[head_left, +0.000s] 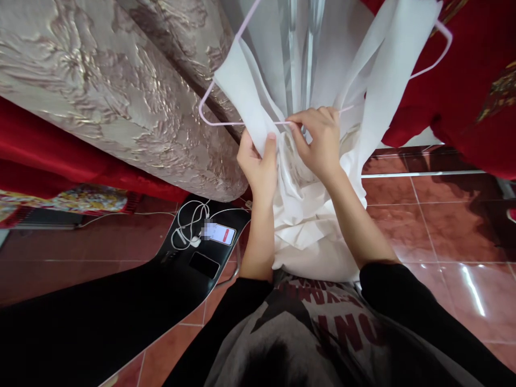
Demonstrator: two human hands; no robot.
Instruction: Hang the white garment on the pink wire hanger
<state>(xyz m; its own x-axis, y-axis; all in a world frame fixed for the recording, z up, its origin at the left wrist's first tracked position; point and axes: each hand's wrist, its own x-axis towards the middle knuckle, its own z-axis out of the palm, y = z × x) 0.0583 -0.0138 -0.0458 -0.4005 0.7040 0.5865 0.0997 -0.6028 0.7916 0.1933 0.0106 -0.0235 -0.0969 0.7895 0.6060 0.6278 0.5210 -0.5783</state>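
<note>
A white garment (322,199) with wide straps hangs in front of me, its lower folds gathered against my shirt. Its straps lie over a pale pink hanger (228,124), whose lower bar runs across between my hands. My left hand (260,161) is closed on the left strap just under that bar, thumb on top. With its thumb and forefinger, my right hand (318,134) pinches the hanger's bar near the middle. The hanger's right end shows beyond the other strap, and its top lies outside the view.
To the left hangs a shiny beige textured cloth (121,97) with red fabric (76,150) below. A black chair (161,285) holds two phones and a white cable (185,226). Red cloth (455,91) hangs at right above the red tiled floor (451,231).
</note>
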